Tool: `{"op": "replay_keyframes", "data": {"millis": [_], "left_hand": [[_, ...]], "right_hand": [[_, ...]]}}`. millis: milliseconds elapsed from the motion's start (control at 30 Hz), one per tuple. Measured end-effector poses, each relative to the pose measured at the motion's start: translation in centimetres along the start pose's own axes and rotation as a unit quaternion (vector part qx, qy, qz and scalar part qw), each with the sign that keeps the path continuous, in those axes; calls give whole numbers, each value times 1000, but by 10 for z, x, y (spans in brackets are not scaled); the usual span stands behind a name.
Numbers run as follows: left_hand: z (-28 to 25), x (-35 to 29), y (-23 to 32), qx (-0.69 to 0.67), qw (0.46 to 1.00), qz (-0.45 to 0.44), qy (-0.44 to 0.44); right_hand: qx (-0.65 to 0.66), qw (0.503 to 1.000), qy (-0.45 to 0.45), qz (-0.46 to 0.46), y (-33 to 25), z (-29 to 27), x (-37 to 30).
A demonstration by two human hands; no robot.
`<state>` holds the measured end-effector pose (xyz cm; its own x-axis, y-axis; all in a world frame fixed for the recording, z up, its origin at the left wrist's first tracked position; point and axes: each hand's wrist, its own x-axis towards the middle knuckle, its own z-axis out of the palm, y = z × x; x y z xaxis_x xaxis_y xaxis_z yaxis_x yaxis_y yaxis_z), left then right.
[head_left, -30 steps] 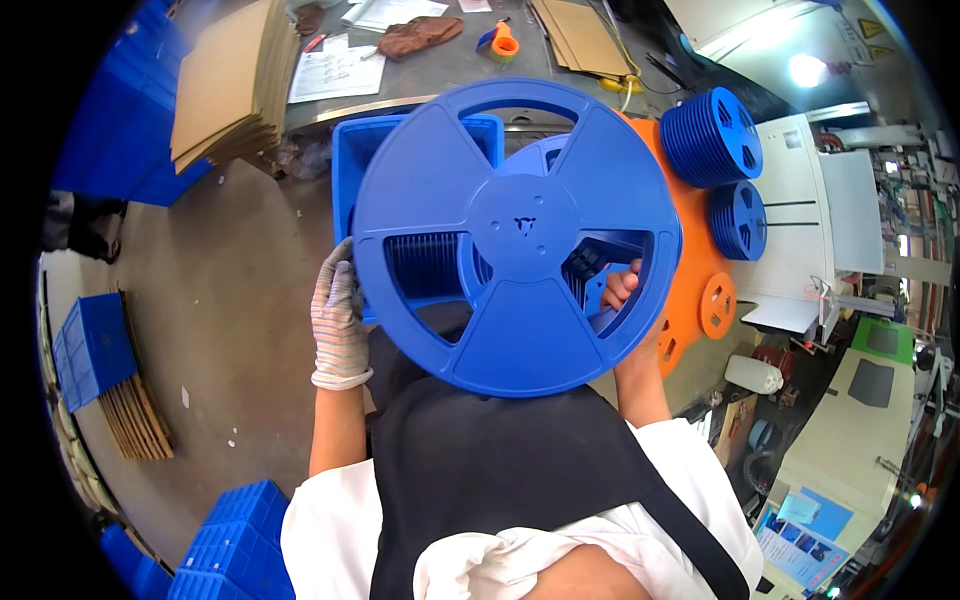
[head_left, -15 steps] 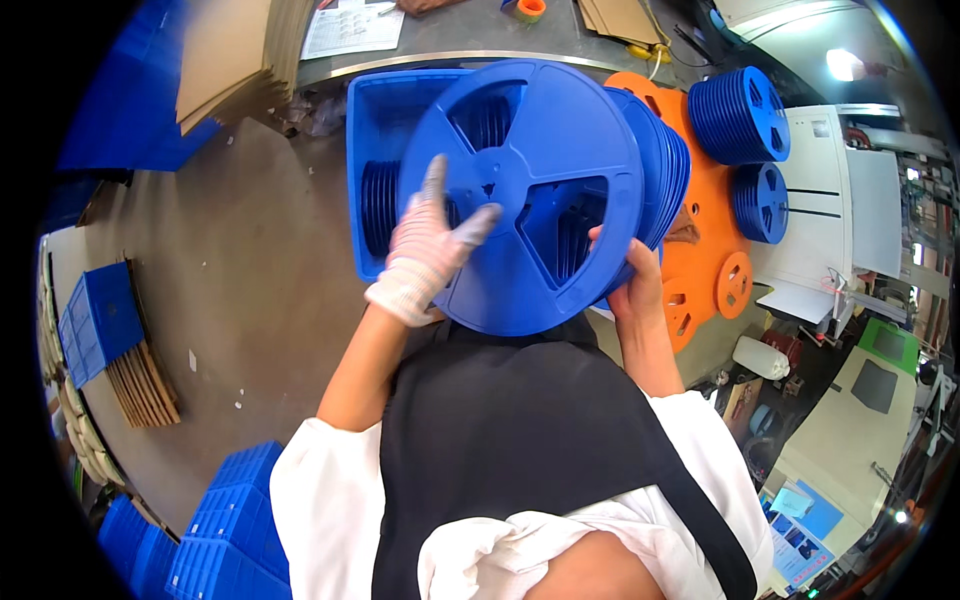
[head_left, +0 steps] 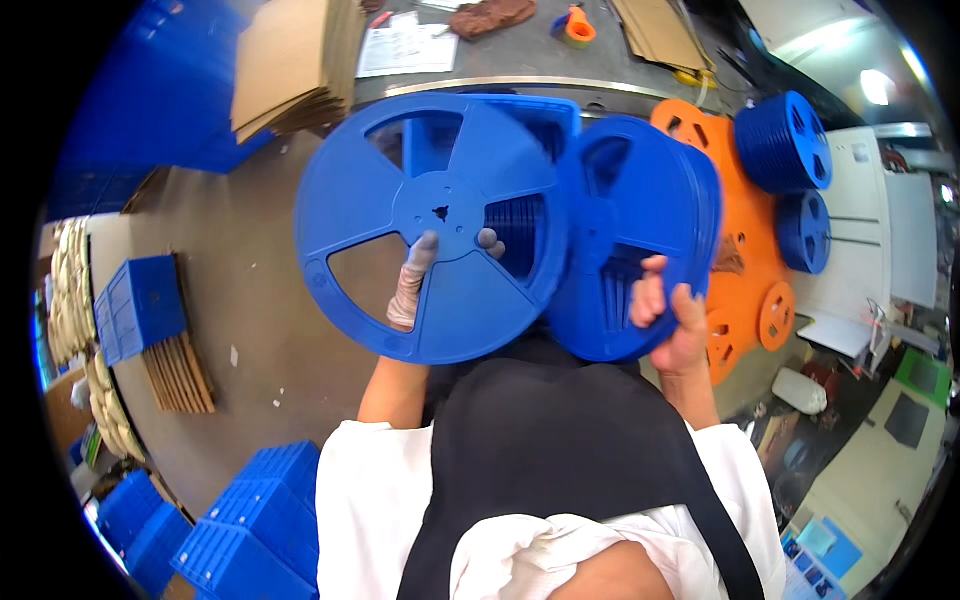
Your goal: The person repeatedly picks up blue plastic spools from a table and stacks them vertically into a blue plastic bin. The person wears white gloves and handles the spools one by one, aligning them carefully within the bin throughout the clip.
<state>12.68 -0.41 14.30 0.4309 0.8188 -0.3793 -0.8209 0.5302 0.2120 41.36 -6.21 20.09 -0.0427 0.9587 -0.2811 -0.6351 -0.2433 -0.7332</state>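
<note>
A large blue plastic reel flange (head_left: 470,300) with wide cutouts is tilted over a blue bin (head_left: 555,106). My left hand (head_left: 408,285), in a pale glove with grey fingertips, has hold of it through the cutouts. Two fingertips show near the hub; part of the hand is hidden behind the disc. My right hand (head_left: 668,315), bare, is at the lower right of a stack of similar blue flanges (head_left: 655,205). Its fingers are loosely bent, apart from the thumb, and nothing shows between them. More flanges stand on edge, partly visible through the held one.
To the right are an orange stand (head_left: 745,200) and further blue reel stacks (head_left: 775,145). Beyond the bin runs a grey bench (head_left: 500,62) with papers, an orange tape roll (head_left: 579,33) and cardboard sheets (head_left: 285,65). Blue crates (head_left: 255,520) are at the lower left.
The front flange has moved left, away from the stack, with my left hand now through its cutouts. My right hand has come off it and is at the stack. The view has shifted.
</note>
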Motion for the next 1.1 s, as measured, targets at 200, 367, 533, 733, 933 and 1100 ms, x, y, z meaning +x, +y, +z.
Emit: {"op": "replay_keyframes", "data": {"millis": [200, 367, 533, 733, 933, 1100], "left_hand": [[-11, -5, -4, -124, 986, 73, -81], [-13, -7, -5, -150, 980, 47, -125], [-25, -12, 1, -195, 962, 27, -191], [-6, -18, 19, -101, 969, 158, -162], [-2, -12, 16, 15, 986, 150, -72], [-8, -5, 13, 47, 996, 63, -45]], "right_hand": [[135, 990, -4, -32, -19, -27, -1], [207, 977, -34, -41, -33, -46, -3], [261, 963, -51, -49, -38, -52, -6], [285, 944, -139, -93, -49, -64, -3], [335, 921, -166, -105, -50, -66, -3], [331, 918, -189, -113, -44, -68, 1]]}}
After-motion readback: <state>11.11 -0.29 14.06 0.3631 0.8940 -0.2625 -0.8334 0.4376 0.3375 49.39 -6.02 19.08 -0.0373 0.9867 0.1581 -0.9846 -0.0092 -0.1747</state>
